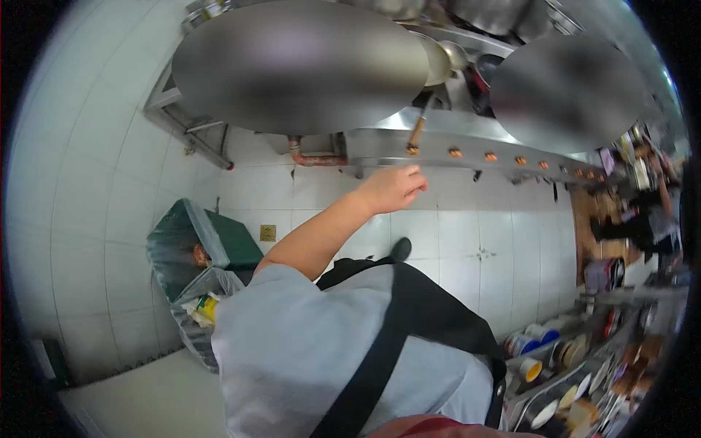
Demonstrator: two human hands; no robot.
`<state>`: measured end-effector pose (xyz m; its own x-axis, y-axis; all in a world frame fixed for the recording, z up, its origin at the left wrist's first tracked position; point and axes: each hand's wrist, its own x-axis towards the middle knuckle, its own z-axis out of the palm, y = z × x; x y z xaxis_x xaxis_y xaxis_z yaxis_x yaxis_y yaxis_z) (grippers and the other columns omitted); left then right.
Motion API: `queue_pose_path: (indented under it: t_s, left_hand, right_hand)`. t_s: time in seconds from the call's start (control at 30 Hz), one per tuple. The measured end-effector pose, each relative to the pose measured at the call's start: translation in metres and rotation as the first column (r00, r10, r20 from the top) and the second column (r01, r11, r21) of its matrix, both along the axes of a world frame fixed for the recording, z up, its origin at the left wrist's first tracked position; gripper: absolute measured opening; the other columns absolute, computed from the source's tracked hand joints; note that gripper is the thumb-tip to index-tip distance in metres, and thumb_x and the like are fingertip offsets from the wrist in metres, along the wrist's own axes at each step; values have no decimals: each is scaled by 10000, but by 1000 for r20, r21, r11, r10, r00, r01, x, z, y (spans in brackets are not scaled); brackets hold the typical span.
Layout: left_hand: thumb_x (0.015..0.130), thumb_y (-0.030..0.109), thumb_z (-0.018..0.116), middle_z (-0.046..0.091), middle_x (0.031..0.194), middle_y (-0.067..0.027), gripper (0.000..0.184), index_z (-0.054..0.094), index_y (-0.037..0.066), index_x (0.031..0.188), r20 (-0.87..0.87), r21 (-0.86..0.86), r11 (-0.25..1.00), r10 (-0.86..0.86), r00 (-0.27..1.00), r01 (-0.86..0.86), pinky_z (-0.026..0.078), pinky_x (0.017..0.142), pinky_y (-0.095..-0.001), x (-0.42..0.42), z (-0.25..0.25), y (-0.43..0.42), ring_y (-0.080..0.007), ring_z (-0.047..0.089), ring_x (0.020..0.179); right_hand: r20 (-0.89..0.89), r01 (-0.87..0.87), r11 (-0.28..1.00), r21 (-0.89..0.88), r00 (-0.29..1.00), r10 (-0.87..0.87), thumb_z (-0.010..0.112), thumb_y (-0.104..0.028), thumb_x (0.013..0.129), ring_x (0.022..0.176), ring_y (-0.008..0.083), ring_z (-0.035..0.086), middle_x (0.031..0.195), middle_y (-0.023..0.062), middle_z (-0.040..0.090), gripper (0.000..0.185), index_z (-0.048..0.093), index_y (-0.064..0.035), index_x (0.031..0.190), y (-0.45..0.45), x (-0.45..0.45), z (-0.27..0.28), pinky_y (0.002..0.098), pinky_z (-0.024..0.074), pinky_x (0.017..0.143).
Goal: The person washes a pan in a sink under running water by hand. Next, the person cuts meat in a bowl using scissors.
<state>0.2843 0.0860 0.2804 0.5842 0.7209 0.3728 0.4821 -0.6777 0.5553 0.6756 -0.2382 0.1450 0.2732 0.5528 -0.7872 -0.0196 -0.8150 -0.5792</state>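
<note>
My left hand [395, 190] is held out over the floor, just in front of the metal stove front [380, 144]. Its fingers are curled in, and nothing shows in them. Closest to it is the wooden handle [417, 133] of a utensil, which slants down from the cooktop above the hand without touching it. A row of orange-brown knobs [491, 156] runs along the stove front to the right. Beyond the edge sit a pan [437, 62] and a ladle [454, 55]. My right hand is out of the frame.
Green bins [237, 241] with plastic liners stand on the left. A rusty pipe [318, 158] runs below the stove. Shelves with bowls [544, 416] and tubs are at the lower right. Another person [646, 226] is at the far right. Two large areas are blurred.
</note>
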Motion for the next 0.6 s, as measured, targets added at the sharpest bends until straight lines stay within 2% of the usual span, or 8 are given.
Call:
queue_pose_path:
  t_s: [0.13,0.23,0.27,0.3,0.37,0.4,0.5,0.6]
  left_hand:
    - [771,90,571,561,880,-80,112,583,92,882,-6,19,978,209,978,-209,476,692,-376,-71,2,10,-286,580,825]
    - [783,70,558,567,895,-87,105,576,76,887,-29,74,879,473,881,-470,477,684,-373,-152,6,3,-301,583,818]
    - [787,63,555,569,902,-95,104,576,71,888,-40,80,826,561,827,-557,477,678,-375,-180,7,-5,-311,582,813]
    - [785,66,551,567,893,-101,103,581,80,883,-70,83,748,664,745,-659,477,679,-396,-203,20,-17,-323,579,803]
    - [788,68,549,565,884,-114,108,586,85,888,-119,116,562,826,550,-819,478,681,-419,-244,45,-39,-337,576,784]
    - [792,67,553,565,883,-120,111,586,80,897,-140,125,459,886,442,-880,479,681,-423,-259,50,-53,-339,576,775]
    - [799,55,565,566,878,-125,105,581,63,902,-100,134,212,975,199,-968,474,666,-394,-292,56,-87,-330,574,757]
    - [805,49,569,563,861,-119,92,578,56,896,-101,69,106,990,99,-992,470,650,-369,-316,47,-109,-312,577,735]
  right_hand:
    - [-250,-249,968,14,937,244,611,-79,830,979,160,573,1089,63,616,432,508,-19,1245,121,-15,-8,300,465,854]
    - [-391,-480,871,101,786,479,613,-88,839,976,156,575,1088,61,618,427,508,-18,1247,240,-42,7,302,468,850]
    - [-413,-572,805,157,702,580,614,-90,842,975,155,576,1088,60,619,425,508,-18,1247,285,-59,23,302,469,849]
    - [-380,-658,700,277,594,709,652,-75,808,945,124,575,1058,34,624,439,529,-34,1227,325,-100,82,273,468,841]
    - [-312,-799,420,430,305,900,678,-79,782,846,95,579,972,-11,625,377,555,-37,1136,407,-143,61,238,480,747]
    - [-228,-845,317,430,238,944,703,-70,756,837,106,587,933,1,628,426,518,-43,1139,435,-180,89,235,479,728]
    - [-378,-755,303,581,79,922,711,-38,742,843,180,616,921,81,629,547,437,-47,1215,497,-284,147,293,507,720]
    - [-382,-637,348,688,90,920,713,-46,730,737,158,580,877,56,592,560,445,-54,1222,522,-377,179,275,476,644]
